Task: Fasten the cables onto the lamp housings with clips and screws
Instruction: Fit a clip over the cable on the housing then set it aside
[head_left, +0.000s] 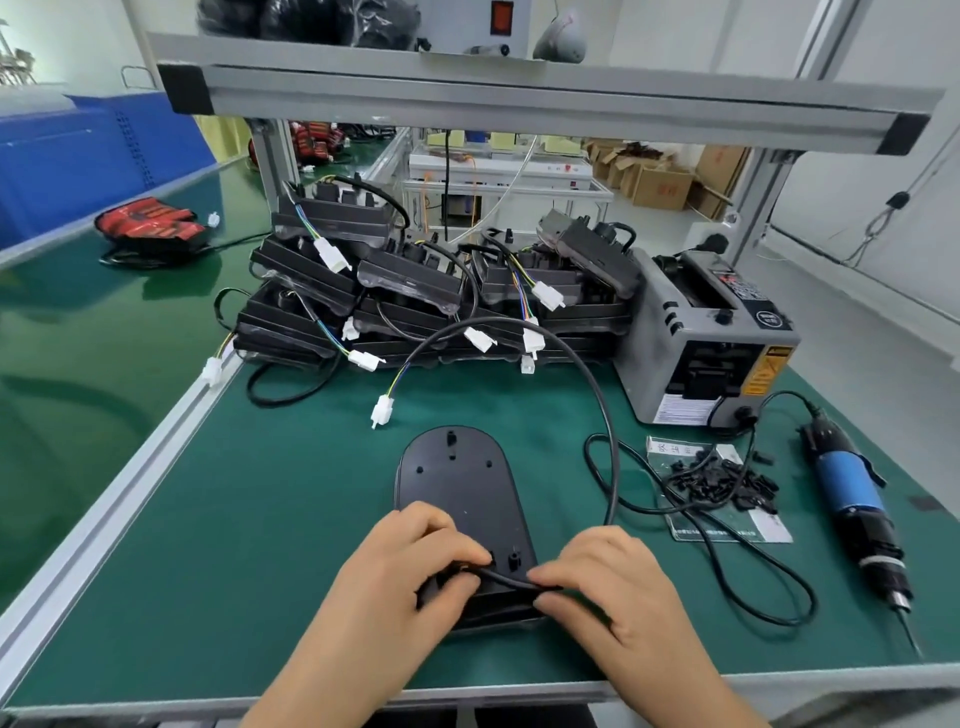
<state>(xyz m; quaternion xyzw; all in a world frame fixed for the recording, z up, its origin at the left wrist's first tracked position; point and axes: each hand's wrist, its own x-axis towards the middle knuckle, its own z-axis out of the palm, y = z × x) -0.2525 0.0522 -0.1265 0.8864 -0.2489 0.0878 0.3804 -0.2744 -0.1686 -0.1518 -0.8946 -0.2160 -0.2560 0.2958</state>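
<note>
A black lamp housing (460, 483) lies back-up on the green mat in front of me. Its black cable (597, 387) arcs up and away to a white connector (383, 410). My left hand (410, 564) and my right hand (608, 577) both pinch the cable's near end and hold it across the housing's near edge. A pile of small black clips (727, 480) lies on a sheet to the right. Farther right lies an electric screwdriver (857, 512) with a blue body.
A stack of black lamp housings (415, 291) with cables and white connectors fills the back of the mat. A grey tape dispenser (711, 338) stands at the back right. An aluminium frame shelf (519, 93) hangs overhead. A red lamp (150, 226) lies on the left bench.
</note>
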